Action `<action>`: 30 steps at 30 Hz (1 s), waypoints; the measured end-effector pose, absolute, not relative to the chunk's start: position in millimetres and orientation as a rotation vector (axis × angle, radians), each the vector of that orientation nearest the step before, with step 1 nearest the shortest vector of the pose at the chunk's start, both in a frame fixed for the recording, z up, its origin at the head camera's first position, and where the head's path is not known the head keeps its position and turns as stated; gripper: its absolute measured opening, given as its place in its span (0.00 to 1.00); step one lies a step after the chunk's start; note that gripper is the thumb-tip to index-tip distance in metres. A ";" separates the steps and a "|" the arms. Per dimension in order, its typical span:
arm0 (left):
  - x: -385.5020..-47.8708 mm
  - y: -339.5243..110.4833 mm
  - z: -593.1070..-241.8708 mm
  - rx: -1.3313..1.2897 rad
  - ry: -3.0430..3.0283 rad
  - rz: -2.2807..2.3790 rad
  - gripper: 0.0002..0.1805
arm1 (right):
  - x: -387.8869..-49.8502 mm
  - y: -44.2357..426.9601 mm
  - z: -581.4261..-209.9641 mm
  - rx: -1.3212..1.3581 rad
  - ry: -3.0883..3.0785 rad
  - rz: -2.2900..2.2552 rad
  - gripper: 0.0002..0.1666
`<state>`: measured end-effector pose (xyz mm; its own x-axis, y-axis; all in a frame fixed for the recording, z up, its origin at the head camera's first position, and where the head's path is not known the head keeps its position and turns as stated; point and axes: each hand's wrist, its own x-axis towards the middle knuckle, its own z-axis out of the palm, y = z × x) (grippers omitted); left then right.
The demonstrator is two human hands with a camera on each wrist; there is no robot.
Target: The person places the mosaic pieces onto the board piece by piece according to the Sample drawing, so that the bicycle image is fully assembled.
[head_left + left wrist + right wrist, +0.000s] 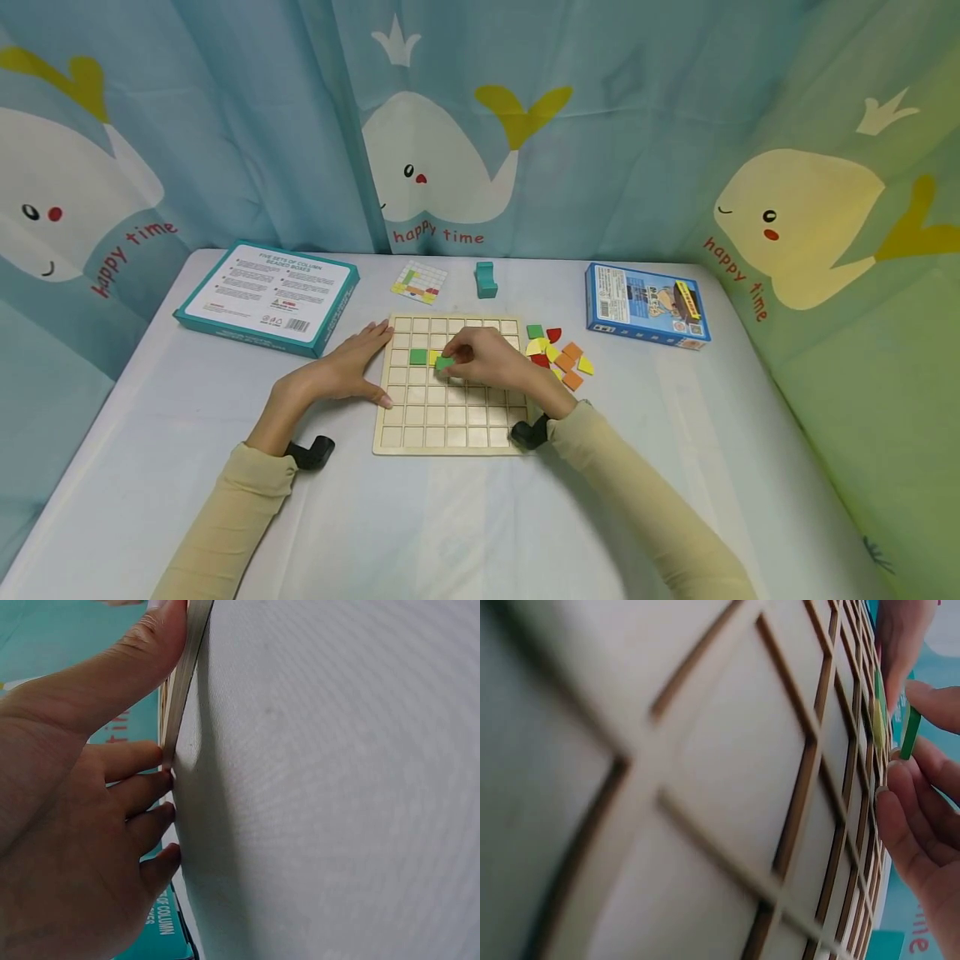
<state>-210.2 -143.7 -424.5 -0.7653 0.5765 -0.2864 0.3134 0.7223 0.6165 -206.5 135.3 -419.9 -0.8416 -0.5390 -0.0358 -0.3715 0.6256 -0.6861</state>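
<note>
The right hand point(483, 357) pinches a green tile point(443, 363) between thumb and fingers, over the board point(435, 417), just right of a yellow piece point(432, 357) and a green square point(418, 357) lying there. To set it down well, turn the tile flat, line up its sides with the board's lines, then press softly (a nudge could bump the yellow piece). The left hand point(341, 367) grips nothing; its loose fingers touch the board's left edge, which should help stop it sliding. The right hand hides part of the board, so the spot may be hard to see. Loose pieces point(573, 350) lie just to the right. On the far side are a card point(420, 282) and a teal block point(486, 280), between a teal box point(270, 292) on the left and a blue box point(647, 304) on the right.
</note>
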 end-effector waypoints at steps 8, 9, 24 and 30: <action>-211.7 -145.6 -427.0 0.665 2.457 0.767 0.66 | -208.3 116.9 -420.3 -0.821 2.622 -0.965 0.16; -212.0 -146.0 -427.2 0.665 2.458 0.768 0.66 | -208.5 114.9 -420.2 -0.830 2.625 -0.955 0.16; -212.9 -146.5 -427.7 0.689 2.457 0.774 0.66 | -206.4 91.8 -420.6 -0.937 2.683 -0.751 0.14; -213.2 -145.8 -427.7 0.697 2.454 0.767 0.66 | -204.8 88.4 -420.4 -0.957 2.700 -0.713 0.13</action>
<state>-213.2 -145.8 -427.7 -0.7589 0.5874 -0.2812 0.3226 0.7142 0.6212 -204.8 88.4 -420.4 -0.7738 -0.6332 -0.0170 -0.5424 0.6762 -0.4986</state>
